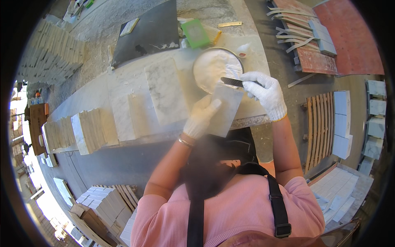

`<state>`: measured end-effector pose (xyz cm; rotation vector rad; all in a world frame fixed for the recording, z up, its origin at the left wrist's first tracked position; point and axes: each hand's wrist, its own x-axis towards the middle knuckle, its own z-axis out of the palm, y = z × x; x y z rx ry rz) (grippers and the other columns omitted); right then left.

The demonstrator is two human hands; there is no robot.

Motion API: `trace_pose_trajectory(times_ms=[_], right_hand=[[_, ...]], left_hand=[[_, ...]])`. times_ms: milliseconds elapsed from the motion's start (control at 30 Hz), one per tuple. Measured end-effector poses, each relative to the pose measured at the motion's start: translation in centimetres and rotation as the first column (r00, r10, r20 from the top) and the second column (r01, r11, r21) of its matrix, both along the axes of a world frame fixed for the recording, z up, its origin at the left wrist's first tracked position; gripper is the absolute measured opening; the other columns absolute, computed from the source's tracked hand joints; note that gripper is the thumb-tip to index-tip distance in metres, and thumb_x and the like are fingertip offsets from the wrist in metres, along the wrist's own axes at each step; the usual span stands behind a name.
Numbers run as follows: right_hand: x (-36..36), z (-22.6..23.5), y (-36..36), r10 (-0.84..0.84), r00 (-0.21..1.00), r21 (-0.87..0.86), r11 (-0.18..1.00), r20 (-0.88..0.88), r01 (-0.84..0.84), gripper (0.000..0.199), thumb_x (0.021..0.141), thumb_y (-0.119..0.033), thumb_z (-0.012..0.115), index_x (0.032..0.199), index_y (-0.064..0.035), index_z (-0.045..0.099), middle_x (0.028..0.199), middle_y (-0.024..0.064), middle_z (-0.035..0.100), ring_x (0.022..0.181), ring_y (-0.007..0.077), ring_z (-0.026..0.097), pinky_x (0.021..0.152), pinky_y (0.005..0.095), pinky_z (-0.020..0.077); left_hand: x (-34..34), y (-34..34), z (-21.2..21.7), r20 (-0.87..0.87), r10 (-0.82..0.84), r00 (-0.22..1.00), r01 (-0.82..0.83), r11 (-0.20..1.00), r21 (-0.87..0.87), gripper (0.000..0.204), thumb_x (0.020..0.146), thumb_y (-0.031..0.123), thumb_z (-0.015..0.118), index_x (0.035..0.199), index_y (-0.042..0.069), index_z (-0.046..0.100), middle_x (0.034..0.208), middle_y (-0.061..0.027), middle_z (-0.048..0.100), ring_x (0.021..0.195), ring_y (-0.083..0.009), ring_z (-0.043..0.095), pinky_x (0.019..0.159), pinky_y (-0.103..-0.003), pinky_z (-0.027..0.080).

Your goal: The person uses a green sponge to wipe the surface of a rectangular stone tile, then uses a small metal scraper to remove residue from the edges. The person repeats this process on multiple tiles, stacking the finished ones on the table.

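My left hand (201, 116), in a white knit glove, grips a pale grey marble tile (227, 108) by its left edge. The tile is tilted at the table's front edge. In my gloved right hand (266, 92) is a dark narrow flat-bladed tool (231, 82), held between thumb and fingers. Its blade reaches left over the tile's far edge and the rim of a round bowl (195, 78); I cannot tell whether it touches either. White powdery or pasty material (216, 68) fills the bowl. Left of the bowl, a larger veined marble tile (164, 90) lies flat.
Rows of stacked tiles (92, 127) stand along the table's left front. Behind are a dark sheet (150, 33), a green block (195, 33), a brass-coloured strip (229, 24) and a small white bottle (243, 50). A wooden pallet (319, 127) stands at the right.
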<state>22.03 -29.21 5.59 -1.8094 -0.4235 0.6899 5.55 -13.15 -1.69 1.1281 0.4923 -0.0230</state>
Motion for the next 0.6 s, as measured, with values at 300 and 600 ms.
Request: trace_pose_trajectory(times_ms=[300, 600], right_hand=[[-0.7, -0.6, -0.3, 0.0, 0.993, 0.0, 1.0, 0.12, 0.001, 0.023, 0.093, -0.005, 0.07, 0.115, -0.0025, 0.077, 0.093, 0.0022, 0.072, 0.074, 0.0068, 0.062, 0.067, 0.0224, 0.0501], [-1.1, -0.6, -0.6, 0.034, 0.95, -0.052, 0.998, 0.311, -0.018, 0.021, 0.094, -0.006, 0.071, 0.114, -0.0031, 0.077, 0.104, 0.0099, 0.079, 0.096, 0.0131, 0.073, 0.087, 0.0275, 0.0554]], left_hand=[[-0.1, 0.1, 0.2, -0.013, -0.011, 1.0, 0.011, 1.0, -0.002, 0.051, 0.104, 0.036, 0.065, 0.136, -0.004, 0.062, 0.122, -0.0048, 0.068, 0.108, -0.0113, 0.06, 0.097, -0.031, 0.05], [-0.1, 0.3, 0.2, -0.003, -0.025, 1.0, 0.025, 1.0, 0.015, 0.05, 0.104, 0.037, 0.064, 0.134, -0.003, 0.063, 0.122, -0.0053, 0.068, 0.108, -0.0118, 0.06, 0.098, -0.031, 0.049]])
